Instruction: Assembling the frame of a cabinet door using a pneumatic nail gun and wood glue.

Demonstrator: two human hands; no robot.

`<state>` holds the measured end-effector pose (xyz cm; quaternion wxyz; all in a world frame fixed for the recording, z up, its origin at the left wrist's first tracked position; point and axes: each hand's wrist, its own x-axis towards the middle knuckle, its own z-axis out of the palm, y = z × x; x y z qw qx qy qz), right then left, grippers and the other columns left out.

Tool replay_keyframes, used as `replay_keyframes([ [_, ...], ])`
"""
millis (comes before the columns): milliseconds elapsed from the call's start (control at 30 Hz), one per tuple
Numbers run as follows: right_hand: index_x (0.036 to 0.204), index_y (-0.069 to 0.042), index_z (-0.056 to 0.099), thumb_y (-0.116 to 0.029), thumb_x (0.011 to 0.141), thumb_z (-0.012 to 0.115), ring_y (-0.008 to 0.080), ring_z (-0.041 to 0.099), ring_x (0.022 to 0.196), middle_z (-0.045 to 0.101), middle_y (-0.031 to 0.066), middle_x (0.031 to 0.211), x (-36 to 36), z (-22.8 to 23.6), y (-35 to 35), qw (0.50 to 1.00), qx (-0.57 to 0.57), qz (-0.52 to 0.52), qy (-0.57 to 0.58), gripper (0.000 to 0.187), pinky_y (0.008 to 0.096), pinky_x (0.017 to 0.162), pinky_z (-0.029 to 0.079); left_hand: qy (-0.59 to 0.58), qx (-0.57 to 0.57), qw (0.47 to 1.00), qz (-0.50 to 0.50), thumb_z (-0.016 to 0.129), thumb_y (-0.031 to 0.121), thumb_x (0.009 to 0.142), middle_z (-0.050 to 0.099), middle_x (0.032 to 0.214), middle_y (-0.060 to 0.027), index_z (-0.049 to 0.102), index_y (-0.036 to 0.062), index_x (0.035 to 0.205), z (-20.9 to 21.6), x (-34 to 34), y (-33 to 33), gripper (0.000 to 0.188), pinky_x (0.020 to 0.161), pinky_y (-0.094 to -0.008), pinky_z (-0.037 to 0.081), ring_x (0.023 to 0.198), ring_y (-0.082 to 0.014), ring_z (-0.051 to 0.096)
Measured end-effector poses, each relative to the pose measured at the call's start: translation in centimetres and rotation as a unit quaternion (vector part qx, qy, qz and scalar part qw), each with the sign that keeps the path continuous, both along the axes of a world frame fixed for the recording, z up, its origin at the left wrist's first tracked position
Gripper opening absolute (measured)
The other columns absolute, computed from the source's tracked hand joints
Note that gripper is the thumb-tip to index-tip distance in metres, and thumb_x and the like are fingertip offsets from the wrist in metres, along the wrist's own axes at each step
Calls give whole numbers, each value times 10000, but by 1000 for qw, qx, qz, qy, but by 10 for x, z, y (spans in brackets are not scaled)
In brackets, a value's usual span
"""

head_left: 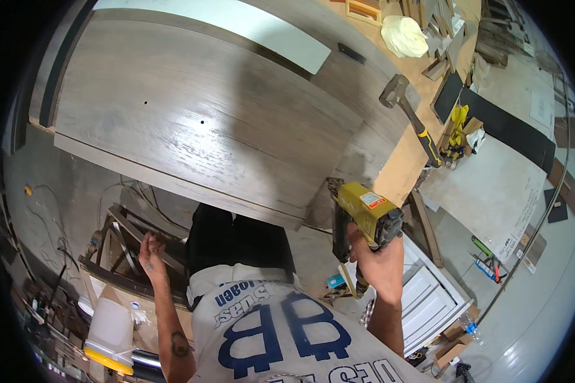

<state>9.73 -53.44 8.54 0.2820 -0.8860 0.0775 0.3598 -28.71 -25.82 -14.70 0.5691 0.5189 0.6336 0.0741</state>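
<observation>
My right hand [380, 265] is wrapped round the grip of a yellow and black nail gun [367, 207]. The gun's nose points up and left, close to the near right corner of a brown wood-grain panel [172, 83]. The panel lies flat on the workbench and has two small dark holes. My left hand [152, 255] hangs low at my left side, over a dark wooden frame [118, 249]. Its fingers are curled together, and whether anything is between them does not show. A hammer [410, 112] with a black and yellow handle rests right of the panel.
A light strip [236, 32] lies along the panel's far side, near a small black piece [351, 53]. Wood offcuts and a pale yellow bundle [404, 36] sit at the bench's far right. A white panelled door [428, 306] and a plastic jug [110, 329] stand lower down. Hoses cross the floor.
</observation>
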Motion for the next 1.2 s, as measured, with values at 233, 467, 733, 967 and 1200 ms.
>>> replay_keyframes([
  [233,919,10,647,-74,894,635,99,577,518,614,30,649,-7,-9,-7,996,46,39,-60,88,275,491,465,-9,16,1000,-11,650,424,946,665,1112,-198,469,-102,1342,-4,-6,6,683,898,-382,539,976,-240,667],
  [467,960,19,683,-160,882,675,145,604,547,646,81,669,6,5,3,1000,-5,0,-14,195,304,522,479,-62,13,998,7,641,401,957,660,1125,-188,466,-81,1356,-7,24,21,649,897,-356,535,979,-234,666],
  [733,953,18,581,-146,922,669,138,545,466,594,68,681,43,56,89,985,88,-115,-92,189,284,438,434,-68,139,984,85,533,317,1027,593,1253,-163,378,-46,1449,55,121,87,579,933,-330,496,1073,-229,600],
  [967,1058,39,609,-39,914,628,106,552,529,640,62,812,32,48,263,989,123,51,61,165,261,477,467,-114,100,975,162,526,314,1036,484,1261,-109,211,-43,1514,99,236,129,674,995,-306,383,1112,-188,481],
  [1200,1099,40,617,-79,926,670,88,555,546,620,37,772,10,30,431,980,166,79,79,217,249,471,458,-197,30,968,152,599,187,1004,537,1020,-19,495,-11,1200,96,212,177,298,835,-230,412,899,-92,495],
])
